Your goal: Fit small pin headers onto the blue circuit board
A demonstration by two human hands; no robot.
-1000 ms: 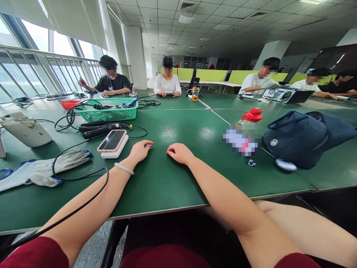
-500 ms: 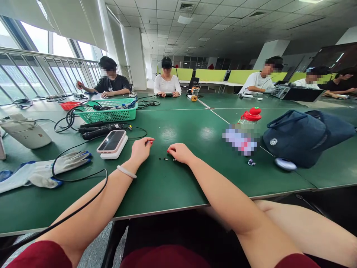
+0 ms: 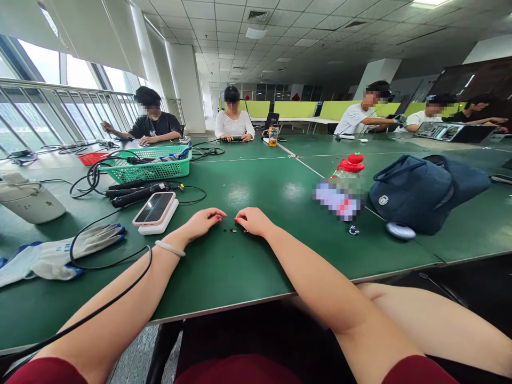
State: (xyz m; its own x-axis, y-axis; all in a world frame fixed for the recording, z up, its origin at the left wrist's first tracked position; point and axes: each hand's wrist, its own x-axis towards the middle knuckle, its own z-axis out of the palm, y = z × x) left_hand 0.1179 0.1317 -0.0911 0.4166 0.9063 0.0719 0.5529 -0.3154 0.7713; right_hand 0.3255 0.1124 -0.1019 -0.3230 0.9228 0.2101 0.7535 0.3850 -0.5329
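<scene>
My left hand [image 3: 205, 222], with a pale band on its wrist, hovers just over the table with its thumb and fingertips brought together; whatever they may pinch is too small to make out. Facing it, my right hand [image 3: 253, 221] has its fingers curled in and the tips pressed together, their contents hidden. A narrow gap separates the two hands. Several tiny dark and pale pieces [image 3: 234, 230] lie on the green tabletop [image 3: 224, 277] just below the fingertips, the rightmost close under my right hand. Their kind cannot be told.
Left of me are a phone [image 3: 155, 208] on a white box, work gloves [image 3: 60, 250], a black cable [image 3: 120, 290] across my left forearm, and a green basket [image 3: 146, 169]. A red-capped bottle [image 3: 350, 169] and blue bag [image 3: 420, 194] stand right. Other people sit beyond.
My left hand has come down and slightly right, its fingers reaching closer to my right hand. My right hand has hardly moved. The whole view has shifted a little. A co-worker at right has stretched out an arm.
</scene>
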